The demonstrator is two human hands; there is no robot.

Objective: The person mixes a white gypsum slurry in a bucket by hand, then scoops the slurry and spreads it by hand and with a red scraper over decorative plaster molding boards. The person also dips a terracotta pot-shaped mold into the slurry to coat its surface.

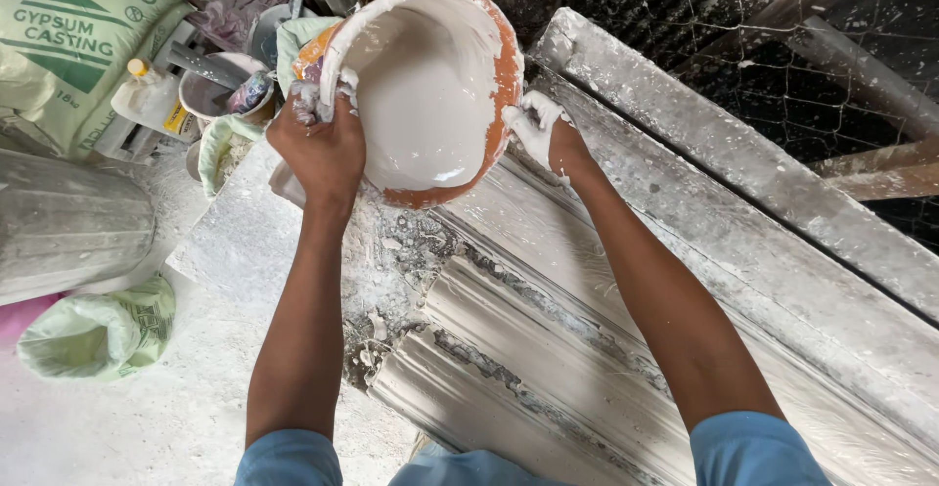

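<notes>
Two hands gripped an orange bowl (430,85) of wet white plaster, tilted toward the camera above a long grooved plaster moulding (548,349). The left hand (323,144) was clenched on the bowl's near rim; the right hand (536,126), coated in plaster, was closed against its far edge. Thick white plaster pooled inside the bowl. To the left lay a green-and-white sack (68,36), a yellow-capped plastic bottle (147,95), a small open bag (98,330) and a grey ribbed container (68,222).
</notes>
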